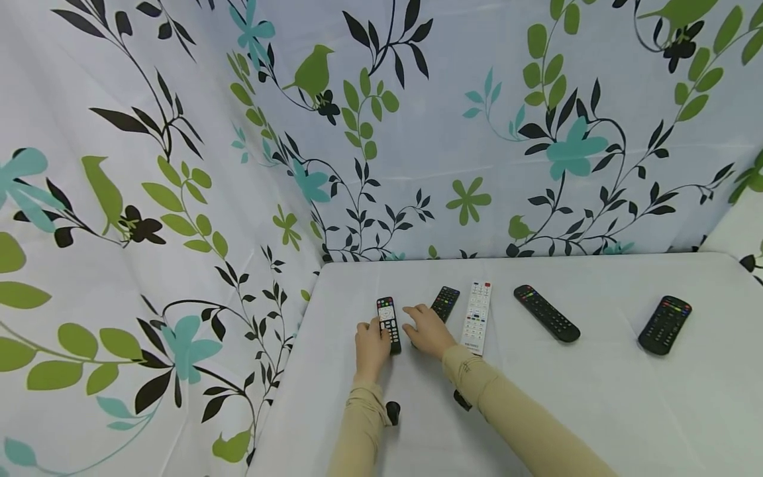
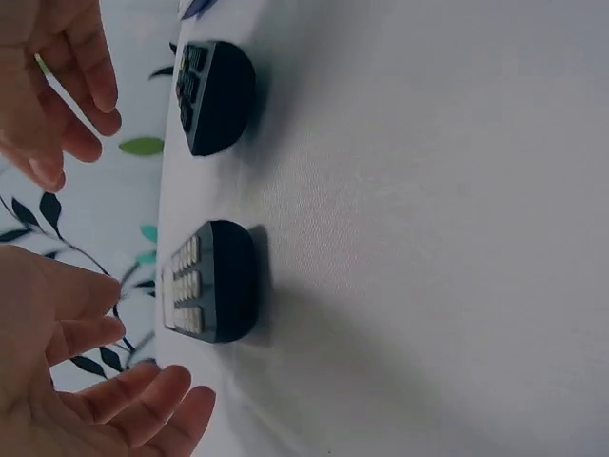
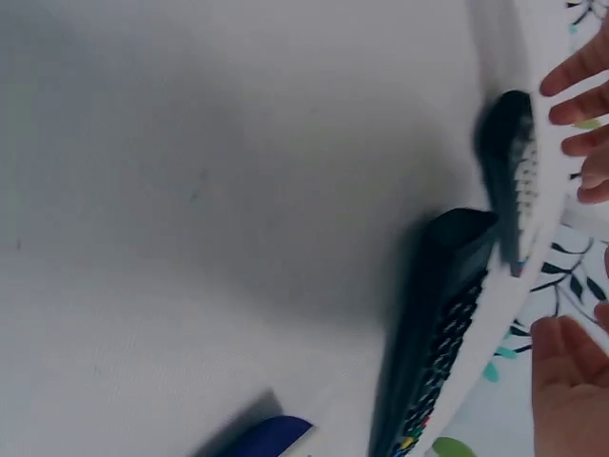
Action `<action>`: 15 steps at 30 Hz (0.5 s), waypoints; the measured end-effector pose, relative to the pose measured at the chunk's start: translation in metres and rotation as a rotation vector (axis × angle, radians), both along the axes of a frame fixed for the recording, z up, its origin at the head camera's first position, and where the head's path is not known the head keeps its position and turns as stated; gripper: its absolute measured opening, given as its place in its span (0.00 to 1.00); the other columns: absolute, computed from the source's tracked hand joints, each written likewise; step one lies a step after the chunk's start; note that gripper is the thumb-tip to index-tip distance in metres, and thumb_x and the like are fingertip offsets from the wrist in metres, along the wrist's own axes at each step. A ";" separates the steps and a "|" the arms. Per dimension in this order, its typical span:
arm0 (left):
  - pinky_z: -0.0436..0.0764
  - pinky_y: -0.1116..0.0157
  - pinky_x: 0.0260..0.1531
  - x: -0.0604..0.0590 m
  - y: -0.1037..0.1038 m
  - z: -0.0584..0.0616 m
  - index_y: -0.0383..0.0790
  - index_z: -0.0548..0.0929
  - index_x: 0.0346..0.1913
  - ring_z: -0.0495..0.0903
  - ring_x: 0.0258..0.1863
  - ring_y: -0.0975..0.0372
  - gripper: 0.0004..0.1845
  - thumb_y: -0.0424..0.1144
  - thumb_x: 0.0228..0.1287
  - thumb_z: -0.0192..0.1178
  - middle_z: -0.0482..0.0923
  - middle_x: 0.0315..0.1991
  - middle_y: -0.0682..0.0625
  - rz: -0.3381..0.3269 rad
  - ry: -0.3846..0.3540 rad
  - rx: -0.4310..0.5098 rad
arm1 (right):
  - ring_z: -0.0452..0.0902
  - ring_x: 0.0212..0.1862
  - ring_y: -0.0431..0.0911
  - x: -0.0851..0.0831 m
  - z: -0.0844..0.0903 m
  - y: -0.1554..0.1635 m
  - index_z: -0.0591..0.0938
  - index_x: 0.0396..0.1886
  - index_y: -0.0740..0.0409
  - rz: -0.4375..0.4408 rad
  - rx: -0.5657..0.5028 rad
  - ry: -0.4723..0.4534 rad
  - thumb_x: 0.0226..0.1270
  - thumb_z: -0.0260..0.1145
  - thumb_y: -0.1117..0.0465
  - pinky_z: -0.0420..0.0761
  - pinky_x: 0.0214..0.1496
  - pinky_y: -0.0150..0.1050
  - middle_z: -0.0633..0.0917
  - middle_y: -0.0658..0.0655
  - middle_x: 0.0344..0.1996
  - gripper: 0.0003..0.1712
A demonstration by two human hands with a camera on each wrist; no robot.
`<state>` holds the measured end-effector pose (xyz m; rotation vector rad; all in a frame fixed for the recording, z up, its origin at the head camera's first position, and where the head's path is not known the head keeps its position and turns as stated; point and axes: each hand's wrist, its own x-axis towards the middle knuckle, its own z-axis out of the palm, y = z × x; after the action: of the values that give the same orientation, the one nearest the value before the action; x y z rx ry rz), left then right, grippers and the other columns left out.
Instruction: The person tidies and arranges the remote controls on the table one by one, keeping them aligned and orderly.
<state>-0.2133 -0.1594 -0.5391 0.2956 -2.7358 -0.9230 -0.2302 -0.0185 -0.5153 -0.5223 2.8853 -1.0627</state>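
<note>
while both hands hover at the near-left of the bench [image 1: 596,411], the small black remote [image 1: 388,323] lies flat between them, beside a second black remote [image 1: 444,303]. the left hand [image 1: 371,344] sits just beside its left edge, fingers relaxed and holding nothing; the right hand [image 1: 426,329] is likewise loose and empty, fingers spread above the cloth. this looks like the reach before a grasp; the next move calls for closing fingers along the remote's long edges.
</note>
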 end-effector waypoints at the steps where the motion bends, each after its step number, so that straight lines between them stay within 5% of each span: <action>1: 0.76 0.50 0.39 -0.003 -0.001 -0.001 0.31 0.76 0.55 0.75 0.41 0.43 0.19 0.33 0.60 0.55 0.72 0.44 0.31 0.012 -0.013 0.004 | 0.74 0.56 0.55 -0.003 -0.002 -0.001 0.72 0.61 0.60 0.003 0.001 -0.010 0.66 0.59 0.58 0.73 0.59 0.49 0.77 0.63 0.54 0.24; 7: 0.76 0.48 0.41 -0.015 -0.008 -0.005 0.32 0.76 0.56 0.77 0.39 0.41 0.20 0.30 0.60 0.52 0.75 0.43 0.29 0.066 -0.071 0.032 | 0.79 0.49 0.51 -0.016 -0.013 -0.011 0.73 0.60 0.59 -0.023 -0.019 -0.060 0.66 0.58 0.62 0.78 0.52 0.44 0.79 0.62 0.51 0.23; 15: 0.77 0.51 0.44 -0.021 -0.016 -0.012 0.35 0.76 0.58 0.79 0.44 0.45 0.21 0.29 0.61 0.49 0.80 0.44 0.32 0.007 -0.130 0.135 | 0.78 0.50 0.55 -0.016 -0.023 -0.031 0.72 0.61 0.64 -0.086 -0.060 -0.140 0.65 0.55 0.66 0.77 0.53 0.47 0.79 0.66 0.50 0.23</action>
<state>-0.2347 -0.1757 -0.5514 0.4035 -2.7912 -1.1272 -0.2458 -0.0495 -0.5379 -0.3138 2.7838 -1.1505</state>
